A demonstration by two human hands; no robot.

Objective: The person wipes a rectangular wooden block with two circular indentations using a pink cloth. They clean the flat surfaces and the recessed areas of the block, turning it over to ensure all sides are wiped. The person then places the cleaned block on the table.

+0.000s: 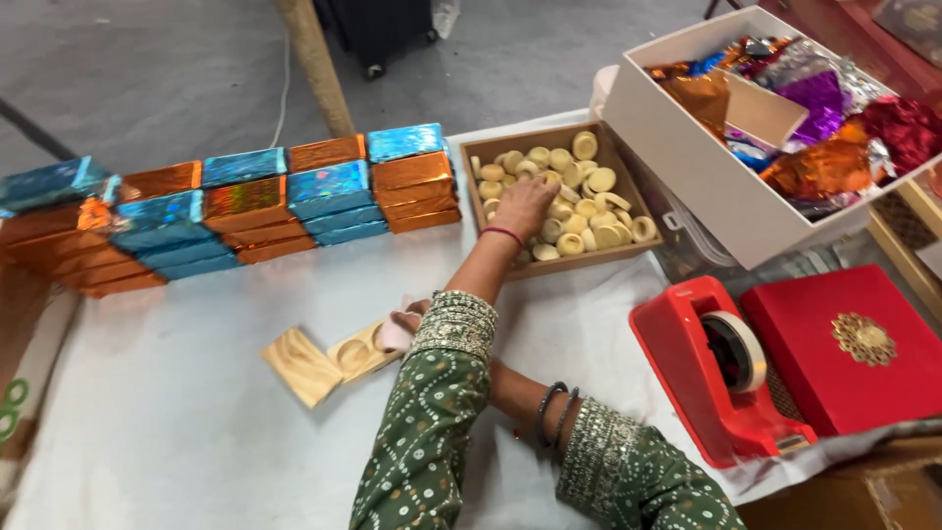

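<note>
Mould (334,359): we see it lying flat, near the tray (488,209), long axis pointing up-right towards it.
Right hand (523,206): in the tray, fingers curled into the discs (587,211).
Left hand (402,327): on the mould's end nearest the tray; we cannot tell its finger state.

Green sleeves (432,432) with white dotted print and silver-embroidered cuffs frame a white cloth (177,412). Behind it, foil-wrapped bars (245,206) alternate metallic blue and copper-orange — a shimmering brickwork. Cream-coloured discs (579,211) fill a tan tray (481,201); a pale wood mould (329,358) shows darker grain. A red thread circles one wrist (502,234), dark bangles (554,412) the other. At right, a white box (687,167) holds foils (824,118) in purple, orange, red and blue (some holographic), beside a red tape dispenser (706,373) and a red box (849,348) with a gold medallion.
</note>
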